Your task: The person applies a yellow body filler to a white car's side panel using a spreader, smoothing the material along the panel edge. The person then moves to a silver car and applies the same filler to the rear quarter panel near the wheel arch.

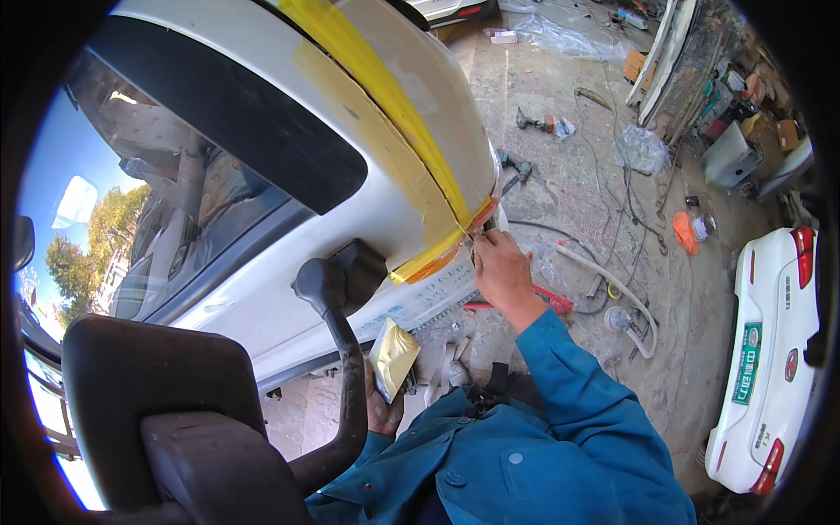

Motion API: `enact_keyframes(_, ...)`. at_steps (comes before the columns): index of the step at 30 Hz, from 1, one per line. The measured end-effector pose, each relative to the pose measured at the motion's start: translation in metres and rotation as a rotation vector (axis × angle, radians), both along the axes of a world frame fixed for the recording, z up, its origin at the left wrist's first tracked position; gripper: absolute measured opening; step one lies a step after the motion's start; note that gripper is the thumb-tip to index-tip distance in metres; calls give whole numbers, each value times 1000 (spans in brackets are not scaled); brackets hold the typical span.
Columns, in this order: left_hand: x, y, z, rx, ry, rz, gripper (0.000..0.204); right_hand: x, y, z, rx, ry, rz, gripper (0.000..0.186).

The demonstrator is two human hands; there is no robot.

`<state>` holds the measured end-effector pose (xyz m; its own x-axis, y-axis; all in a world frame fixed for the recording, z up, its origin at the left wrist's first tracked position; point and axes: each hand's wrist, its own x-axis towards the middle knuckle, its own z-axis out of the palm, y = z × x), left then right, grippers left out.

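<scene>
My right hand [501, 269] grips a small thin tool, mostly hidden by the fingers, against the lower end of a seam on the white vehicle body [227, 311]. Yellow tape [418, 153] runs along the seam, beside a band of beige filler [363, 131]. More yellow and orange strips [424, 265] meet at the corner near my fingers. Low down, partly behind the mirror arm, my left hand [382, 411] holds a board with pale yellow paste [392, 354] on it.
A large black mirror [166, 376] on a bent arm fills the lower left. Power tools [535, 121], hoses [634, 297], plastic sheeting and an orange bag [684, 232] lie on the floor. A white car [761, 350] stands at the right, below clutter along the wall.
</scene>
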<state>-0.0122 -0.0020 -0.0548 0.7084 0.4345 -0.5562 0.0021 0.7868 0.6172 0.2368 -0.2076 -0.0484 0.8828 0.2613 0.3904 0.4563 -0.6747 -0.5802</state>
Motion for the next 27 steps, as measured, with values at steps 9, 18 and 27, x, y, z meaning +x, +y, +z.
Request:
enact_keyframes(9, -3, 0, -2, 33, -33, 5, 57, 1, 2, 7, 72, 30, -14, 16)
enact_keyframes(18, -4, -1, 0, 138, -88, -67, 56, -1, 2, 65, 142, -84, 5, 19)
enact_keyframes(27, -7, 5, -1, 25, -137, -83, 59, 1, 11, 121, 195, -250, 30, 17)
